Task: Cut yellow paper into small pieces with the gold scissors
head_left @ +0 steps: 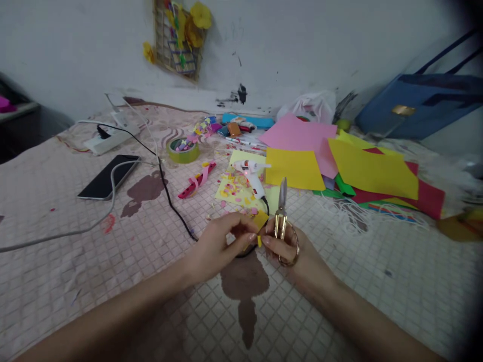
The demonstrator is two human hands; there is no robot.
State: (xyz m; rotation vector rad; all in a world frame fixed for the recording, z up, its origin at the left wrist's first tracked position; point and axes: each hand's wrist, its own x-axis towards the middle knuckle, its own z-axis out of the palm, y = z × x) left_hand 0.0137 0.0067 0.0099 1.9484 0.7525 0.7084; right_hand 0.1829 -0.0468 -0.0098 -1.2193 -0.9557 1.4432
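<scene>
My left hand (226, 241) pinches a small piece of yellow paper (260, 219) between thumb and fingers. Closed around gold-handled scissors (281, 218), my right hand (289, 246) holds them with the blades pointing up and away from me. Its fingertips also meet at a narrow yellow strip (259, 241) beside the left fingertips; whether the strip joins the larger piece I cannot tell. Just beyond the hands, a white glue gun (252, 176) lies on a pale yellow sheet (241, 157) strewn with pink and yellow paper bits.
Coloured sheets (294, 168) are spread to the right, near a tangle of white string (350, 213). A roll of green tape (183, 153), a decorated pink strip (196, 180), a phone (109, 177) and a power strip (109, 141) lie left. Cables cross the cloth. A blue bag (418, 108) stands back right.
</scene>
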